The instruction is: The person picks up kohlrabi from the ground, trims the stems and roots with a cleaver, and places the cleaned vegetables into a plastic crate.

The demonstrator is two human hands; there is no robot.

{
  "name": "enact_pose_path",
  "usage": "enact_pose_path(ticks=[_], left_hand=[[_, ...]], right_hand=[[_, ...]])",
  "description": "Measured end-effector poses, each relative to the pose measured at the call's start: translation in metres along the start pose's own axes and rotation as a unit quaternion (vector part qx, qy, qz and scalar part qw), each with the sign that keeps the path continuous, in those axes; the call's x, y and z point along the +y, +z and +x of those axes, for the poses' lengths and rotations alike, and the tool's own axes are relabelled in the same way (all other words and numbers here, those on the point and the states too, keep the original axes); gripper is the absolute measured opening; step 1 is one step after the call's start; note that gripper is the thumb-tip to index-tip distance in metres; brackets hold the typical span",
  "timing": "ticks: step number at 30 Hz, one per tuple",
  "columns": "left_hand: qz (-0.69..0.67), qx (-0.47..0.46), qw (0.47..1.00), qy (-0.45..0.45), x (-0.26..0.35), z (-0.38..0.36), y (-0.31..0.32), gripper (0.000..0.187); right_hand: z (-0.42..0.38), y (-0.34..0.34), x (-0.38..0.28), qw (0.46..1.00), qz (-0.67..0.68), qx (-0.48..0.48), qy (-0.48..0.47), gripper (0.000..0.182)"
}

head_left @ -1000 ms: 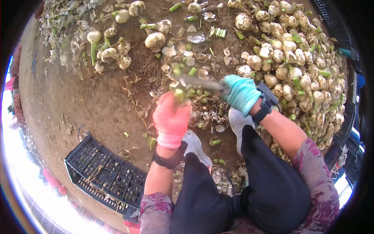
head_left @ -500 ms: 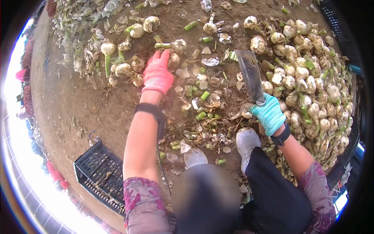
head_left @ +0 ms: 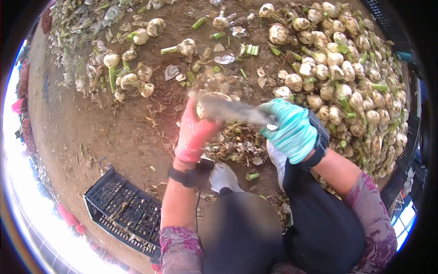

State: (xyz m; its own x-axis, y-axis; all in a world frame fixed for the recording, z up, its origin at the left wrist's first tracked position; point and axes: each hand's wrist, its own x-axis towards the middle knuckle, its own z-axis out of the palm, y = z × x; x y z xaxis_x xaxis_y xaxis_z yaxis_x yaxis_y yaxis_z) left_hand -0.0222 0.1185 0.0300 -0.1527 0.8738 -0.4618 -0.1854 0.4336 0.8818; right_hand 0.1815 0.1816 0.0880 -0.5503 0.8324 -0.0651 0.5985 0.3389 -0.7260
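Note:
My left hand (head_left: 194,134), in a pink glove, is closed around a garlic bulb (head_left: 201,109) in front of my body. The bulb is smeared by motion and partly hidden behind the blade. In a teal striped glove, my right hand (head_left: 292,130) grips the handle of a cleaver (head_left: 239,112). Its blurred blade points left and overlaps the bulb; whether it touches cannot be made out. A lone garlic bulb with its stalk (head_left: 186,47) lies on the soil beyond my left hand. Cut stalk pieces (head_left: 252,50) and dry skins are scattered beneath and beyond both hands.
A large pile of trimmed garlic bulbs (head_left: 346,75) fills the right side. More garlic bulbs (head_left: 130,82) lie at the left, near a heap of skins and leaves (head_left: 77,45). A black plastic crate (head_left: 125,208) rests at lower left. My shoes (head_left: 224,177) are below the hands.
My left hand has picked up a garlic bulb from the ground and come back toward my body. The cleaver has swung from pointing away to lying leftward across the bulb. The view has shifted slightly.

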Motion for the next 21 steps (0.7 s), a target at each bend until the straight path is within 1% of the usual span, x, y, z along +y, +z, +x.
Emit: enact_pose_path(ticks=[1,2,4,5,6,7,8,9,10,11,12,14,15,17,18,19,20,21], left_hand=[[0.134,0.044,0.978,0.152,-0.058,0.001,-0.011,0.046],[-0.123,0.0,0.985,0.122,-0.08,-0.012,-0.005,0.05],[-0.125,-0.048,0.989,0.061,-0.021,-0.037,0.012,0.054],[-0.125,-0.048,0.989,0.059,-0.01,-0.037,0.015,0.054],[-0.386,-0.124,0.912,-0.059,-0.003,-0.032,0.017,0.053],[-0.612,-0.186,0.75,-0.17,0.001,-0.03,0.018,0.053],[-0.611,-0.184,0.75,-0.172,0.001,-0.034,0.019,0.053],[-0.454,-0.109,0.879,-0.097,0.0,-0.037,0.02,0.044],[-0.273,-0.03,0.961,-0.017,0.0,-0.04,0.023,0.043],[-0.36,0.025,0.933,0.004,0.001,-0.044,0.032,0.038],[-0.36,0.024,0.933,0.003,0.0,-0.045,0.034,0.038],[-0.352,-0.037,0.933,0.071,-0.002,-0.046,0.035,0.04],[-0.347,-0.068,0.929,0.106,-0.002,-0.045,0.036,0.043],[-0.334,-0.127,0.918,0.174,-0.001,-0.044,0.037,0.049],[-0.333,-0.128,0.918,0.172,0.002,-0.046,0.037,0.049],[-0.248,-0.061,0.962,0.099,0.008,-0.047,0.036,0.036],[-0.158,0.007,0.987,0.027,0.013,-0.048,0.036,0.023],[-0.125,0.021,0.992,0.02,0.011,-0.048,0.036,0.027]], right_hand=[[-0.001,0.002,-0.002,0.998,-0.039,-0.043,-0.027,0.029],[-0.005,0.006,0.003,0.992,-0.087,-0.039,-0.084,0.029],[-0.008,0.001,-0.008,0.985,-0.111,-0.046,-0.122,0.025],[-0.011,0.003,-0.008,0.985,-0.11,-0.048,-0.121,0.025],[-0.014,0.005,-0.008,0.983,-0.111,-0.045,-0.14,0.027],[-0.016,0.008,-0.007,0.98,-0.112,-0.042,-0.16,0.03],[-0.018,0.01,-0.007,0.98,-0.111,-0.043,-0.159,0.03],[-0.018,0.011,-0.006,0.98,-0.109,-0.045,-0.162,0.031],[-0.018,0.012,-0.005,0.979,-0.108,-0.047,-0.165,0.032],[-0.018,0.011,-0.004,0.98,-0.107,-0.061,-0.156,0.032],[-0.017,0.01,-0.003,0.98,-0.107,-0.061,-0.155,0.032],[-0.015,0.009,0.0,0.982,-0.067,-0.092,-0.148,0.032],[-0.014,0.015,0.004,0.983,-0.102,-0.078,-0.133,0.033],[-0.011,0.016,0.009,0.983,-0.085,-0.078,-0.14,0.034],[-0.012,0.018,0.011,0.984,-0.065,-0.079,-0.144,0.034],[-0.013,0.023,0.013,0.986,-0.055,-0.066,-0.141,0.035],[-0.013,0.024,0.013,0.986,-0.055,-0.065,-0.143,0.035],[-0.013,0.024,0.012,0.986,-0.062,-0.075,-0.136,0.034]])
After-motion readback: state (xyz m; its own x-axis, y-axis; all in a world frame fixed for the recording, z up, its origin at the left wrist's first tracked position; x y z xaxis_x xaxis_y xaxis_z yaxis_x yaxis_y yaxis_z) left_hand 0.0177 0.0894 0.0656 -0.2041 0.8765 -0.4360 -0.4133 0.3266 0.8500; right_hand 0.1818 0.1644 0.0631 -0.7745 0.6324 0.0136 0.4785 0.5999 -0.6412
